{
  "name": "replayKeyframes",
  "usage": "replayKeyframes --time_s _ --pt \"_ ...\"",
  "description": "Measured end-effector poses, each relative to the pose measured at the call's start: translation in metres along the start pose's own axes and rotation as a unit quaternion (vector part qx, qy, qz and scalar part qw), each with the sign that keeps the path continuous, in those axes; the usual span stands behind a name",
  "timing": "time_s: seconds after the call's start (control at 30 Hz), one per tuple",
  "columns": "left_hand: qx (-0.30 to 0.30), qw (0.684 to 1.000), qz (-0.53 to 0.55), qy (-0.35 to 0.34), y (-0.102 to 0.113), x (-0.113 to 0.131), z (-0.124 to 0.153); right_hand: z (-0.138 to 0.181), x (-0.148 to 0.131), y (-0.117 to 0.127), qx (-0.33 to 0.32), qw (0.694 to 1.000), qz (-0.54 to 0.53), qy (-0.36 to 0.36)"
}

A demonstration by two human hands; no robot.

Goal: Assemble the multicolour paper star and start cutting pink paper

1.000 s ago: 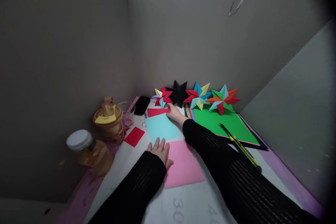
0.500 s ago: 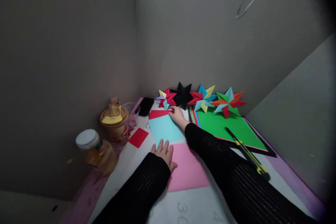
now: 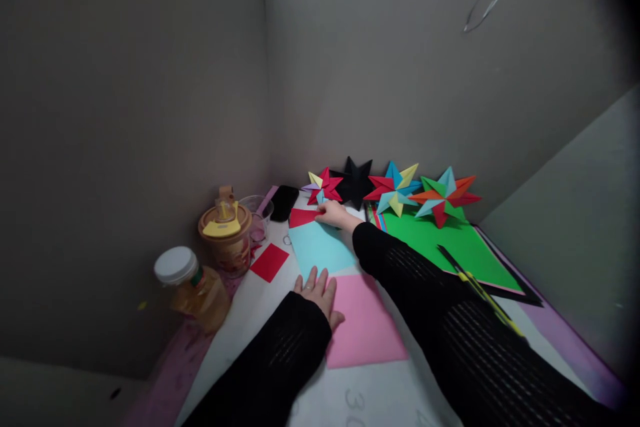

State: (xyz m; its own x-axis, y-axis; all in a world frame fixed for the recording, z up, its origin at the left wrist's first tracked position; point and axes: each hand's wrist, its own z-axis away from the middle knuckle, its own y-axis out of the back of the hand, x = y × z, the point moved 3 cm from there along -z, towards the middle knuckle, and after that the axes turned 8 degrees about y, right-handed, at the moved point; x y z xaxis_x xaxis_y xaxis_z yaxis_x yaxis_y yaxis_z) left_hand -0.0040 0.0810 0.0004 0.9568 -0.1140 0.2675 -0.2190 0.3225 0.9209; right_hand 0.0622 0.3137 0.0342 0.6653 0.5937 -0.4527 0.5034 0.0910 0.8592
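My left hand point(image 3: 320, 295) lies flat with its fingers spread, over the left edge of a pink sheet of paper point(image 3: 367, 327) and the near edge of a light blue sheet point(image 3: 323, 248). Farther off, my right hand point(image 3: 336, 215) has its fingertips closed at the right end of a piece of red paper point(image 3: 303, 217), beside the blue sheet's far edge. The hand hides part of that red piece. Another red paper rectangle point(image 3: 270, 262) rests on the white surface to the left.
Folded paper stars, one of them black point(image 3: 355, 183), lean along the back wall. A green sheet point(image 3: 425, 240) tops a paper stack at right, with a yellow-black utility knife point(image 3: 480, 290) on it. A lidded cup point(image 3: 231, 243), a jar point(image 3: 197, 290) and a phone point(image 3: 285, 203) stand or lie left.
My right fingertips have shifted slightly left along the red paper. The whole view has swung a little, so everything sits farther right. My left hand stays on the pink sheet.
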Motion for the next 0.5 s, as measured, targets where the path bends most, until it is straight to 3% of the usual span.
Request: replayKeyframes --time_s 0.17,0.27,0.33,0.37,0.43,0.5 --pt "-0.007 1.000 -0.006 -0.014 0.006 -0.001 0.002 0.020 -0.026 0.051 0.147 0.985 -0.082 0.029" --pt "0.030 0.999 0.029 -0.031 0.010 -0.015 -0.005 0.064 -0.036 0.080 0.157 0.977 -0.140 0.039" --pt "0.119 0.988 0.093 -0.044 0.019 -0.029 -0.010 0.108 -0.041 0.088 0.099 0.978 -0.179 0.040" --pt "0.180 0.973 0.129 -0.061 0.026 -0.036 -0.012 0.132 -0.044 0.085 0.013 0.974 -0.222 0.040" --pt "0.215 0.963 0.151 -0.055 0.035 -0.047 -0.015 0.181 -0.050 0.076 -0.122 0.959 -0.253 0.027" --pt "0.227 0.956 0.171 -0.067 0.041 -0.051 -0.012 0.222 -0.051 0.064 -0.171 0.961 -0.219 0.000"
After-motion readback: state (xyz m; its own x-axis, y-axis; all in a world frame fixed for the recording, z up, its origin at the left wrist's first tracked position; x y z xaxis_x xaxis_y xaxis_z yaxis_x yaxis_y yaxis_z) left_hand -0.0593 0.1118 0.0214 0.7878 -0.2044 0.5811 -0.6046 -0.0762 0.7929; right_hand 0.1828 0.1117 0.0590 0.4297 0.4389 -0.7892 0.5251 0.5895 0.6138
